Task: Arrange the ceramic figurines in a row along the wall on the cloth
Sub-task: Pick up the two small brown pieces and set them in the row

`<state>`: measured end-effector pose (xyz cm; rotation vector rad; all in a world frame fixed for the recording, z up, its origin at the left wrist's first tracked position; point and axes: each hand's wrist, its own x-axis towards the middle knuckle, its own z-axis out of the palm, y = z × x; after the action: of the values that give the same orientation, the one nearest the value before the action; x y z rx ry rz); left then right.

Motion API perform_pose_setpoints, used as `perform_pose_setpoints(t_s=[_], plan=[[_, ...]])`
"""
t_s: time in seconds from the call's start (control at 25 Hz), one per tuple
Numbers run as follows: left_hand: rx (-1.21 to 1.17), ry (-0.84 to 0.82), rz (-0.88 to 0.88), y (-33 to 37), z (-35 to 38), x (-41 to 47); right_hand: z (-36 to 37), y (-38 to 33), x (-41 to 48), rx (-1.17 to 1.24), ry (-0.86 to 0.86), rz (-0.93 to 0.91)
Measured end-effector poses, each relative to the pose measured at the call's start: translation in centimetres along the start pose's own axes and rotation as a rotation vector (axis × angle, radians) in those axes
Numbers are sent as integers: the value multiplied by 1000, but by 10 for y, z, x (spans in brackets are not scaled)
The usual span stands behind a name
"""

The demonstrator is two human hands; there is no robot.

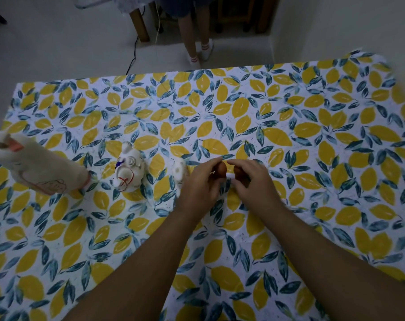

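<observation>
A lemon-print cloth (289,126) covers the table. Three white ceramic figurines stand in a line at the left: a large one with an orange beak (38,169), a round one with red and purple marks (128,171), and a small one (180,172) half hidden by my left hand. My left hand (200,185) pinches a small brown figurine (222,170) at the cloth's middle. My right hand (249,179) is closed on a second small brown piece (237,171), mostly hidden by the fingers.
A person in white socks (202,50) stands beyond the far table edge (196,69). A wooden table leg (140,24) and a black cable (133,54) are on the floor there. A white wall (336,26) rises at the back right.
</observation>
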<state>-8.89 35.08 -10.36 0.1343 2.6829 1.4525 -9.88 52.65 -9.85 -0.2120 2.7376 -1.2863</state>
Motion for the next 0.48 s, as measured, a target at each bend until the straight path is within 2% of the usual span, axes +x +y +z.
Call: perform_pose_setpoints(t_s=[0.16, 0.24, 0.36, 0.48], plan=[[32, 91, -53, 4, 7, 2, 9, -6, 1, 88, 93, 190], [46, 131, -61, 5, 11, 1, 11, -6, 1, 77, 129, 199], [37, 143, -93, 6, 13, 0, 7, -3, 0, 46, 75, 127], [36, 138, -121, 6, 12, 1, -4, 9, -2, 112, -21, 175]])
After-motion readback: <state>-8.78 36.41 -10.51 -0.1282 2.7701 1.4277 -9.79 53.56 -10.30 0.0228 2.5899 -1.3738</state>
